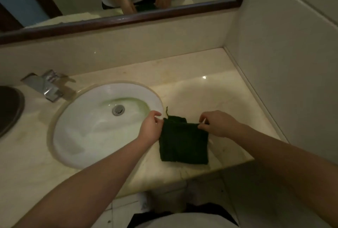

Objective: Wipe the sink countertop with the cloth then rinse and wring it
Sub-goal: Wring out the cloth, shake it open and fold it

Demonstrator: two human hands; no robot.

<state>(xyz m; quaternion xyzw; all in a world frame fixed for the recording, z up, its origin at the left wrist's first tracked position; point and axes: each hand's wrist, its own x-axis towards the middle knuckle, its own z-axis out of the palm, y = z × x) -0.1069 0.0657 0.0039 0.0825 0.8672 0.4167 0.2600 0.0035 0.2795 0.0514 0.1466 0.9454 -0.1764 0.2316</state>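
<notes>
A dark green cloth [183, 143] lies folded on the cream marble countertop [197, 74], just right of the white oval sink [87, 127]. My left hand [150, 127] pinches the cloth's upper left corner. My right hand [216, 123] pinches its upper right corner. Both far corners are lifted slightly; the rest of the cloth rests flat on the counter near the front edge. A loose thread sticks up from the left corner.
A chrome faucet [46, 85] stands at the sink's back left. A dark round object [9, 107] sits at the far left edge. A wood-framed mirror [128, 19] hangs above the backsplash. A tiled wall [285, 74] bounds the counter on the right.
</notes>
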